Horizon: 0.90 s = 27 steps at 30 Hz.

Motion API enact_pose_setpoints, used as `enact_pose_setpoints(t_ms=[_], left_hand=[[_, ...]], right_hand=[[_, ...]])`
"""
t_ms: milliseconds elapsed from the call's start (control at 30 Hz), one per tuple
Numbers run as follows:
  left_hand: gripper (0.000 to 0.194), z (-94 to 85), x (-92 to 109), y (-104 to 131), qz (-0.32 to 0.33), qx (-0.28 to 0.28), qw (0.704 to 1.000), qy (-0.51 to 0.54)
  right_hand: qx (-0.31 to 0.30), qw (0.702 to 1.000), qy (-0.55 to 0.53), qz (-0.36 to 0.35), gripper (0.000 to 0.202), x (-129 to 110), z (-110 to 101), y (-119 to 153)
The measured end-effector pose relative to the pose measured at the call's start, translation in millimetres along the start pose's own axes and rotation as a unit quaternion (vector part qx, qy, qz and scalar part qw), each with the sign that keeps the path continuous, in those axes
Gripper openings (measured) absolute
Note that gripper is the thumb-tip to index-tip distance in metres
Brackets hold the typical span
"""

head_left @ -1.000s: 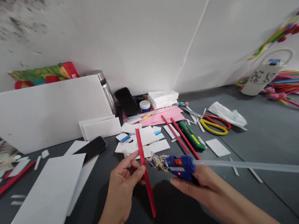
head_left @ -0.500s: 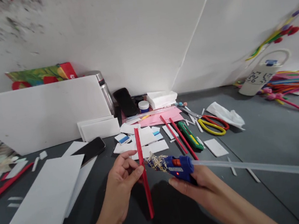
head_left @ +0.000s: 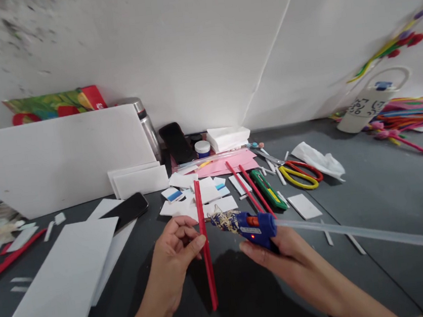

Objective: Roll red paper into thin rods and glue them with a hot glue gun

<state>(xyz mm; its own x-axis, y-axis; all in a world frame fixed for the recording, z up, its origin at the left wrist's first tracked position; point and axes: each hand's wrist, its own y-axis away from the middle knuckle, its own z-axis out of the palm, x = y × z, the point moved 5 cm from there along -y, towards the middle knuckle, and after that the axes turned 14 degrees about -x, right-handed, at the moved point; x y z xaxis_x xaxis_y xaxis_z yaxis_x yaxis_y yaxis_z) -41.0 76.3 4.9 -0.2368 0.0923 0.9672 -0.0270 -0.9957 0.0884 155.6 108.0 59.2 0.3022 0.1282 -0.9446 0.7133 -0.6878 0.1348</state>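
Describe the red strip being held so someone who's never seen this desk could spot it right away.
On the dark grey table, look just in front of the scattered white foam pieces. The red strip stands nearly vertical in the picture, pinched by the left hand. Unlike the two red strips lying flat further back, the blue glue gun points at it.

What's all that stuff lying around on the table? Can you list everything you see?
red strip: 1, red, upright in left hand
glue gun: 1, blue, in right hand, nozzle near the strip
glue stick: 1, clear, out the gun's back
loose red strips: 2, red, centre
cutter: 1, green, beside them
scissors: 1, yellow and red, right of cutter
phone: 1, black, on white sheets
foam board: 1, white, standing left
flask: 1, steel, behind board
pink paper: some, pink, back centre
left hand: 1
right hand: 1
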Motion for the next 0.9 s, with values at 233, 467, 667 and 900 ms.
enact_pose_setpoints(t_ms=[233,467,667,900], left_hand=[[0.026,-1.2,1.4,-1.6,0.005,0.012,1.0,0.001],[0.026,-4.7,2.1,-2.3,0.016,0.021,1.0,0.013],[0.031,-7.1,3.5,-2.8,0.023,0.041,0.999,0.013],[0.036,-7.3,5.5,-3.1,0.032,0.043,0.999,0.009]], right_hand=[[-0.025,1.0,0.006,0.005,0.026,-1.7,2.4,-0.3],[-0.055,0.998,0.011,0.021,0.037,2.3,6.3,0.6],[-0.051,0.998,0.022,0.022,0.038,3.1,7.8,1.1],[-0.059,0.997,0.034,0.032,0.035,2.4,8.0,2.7]])
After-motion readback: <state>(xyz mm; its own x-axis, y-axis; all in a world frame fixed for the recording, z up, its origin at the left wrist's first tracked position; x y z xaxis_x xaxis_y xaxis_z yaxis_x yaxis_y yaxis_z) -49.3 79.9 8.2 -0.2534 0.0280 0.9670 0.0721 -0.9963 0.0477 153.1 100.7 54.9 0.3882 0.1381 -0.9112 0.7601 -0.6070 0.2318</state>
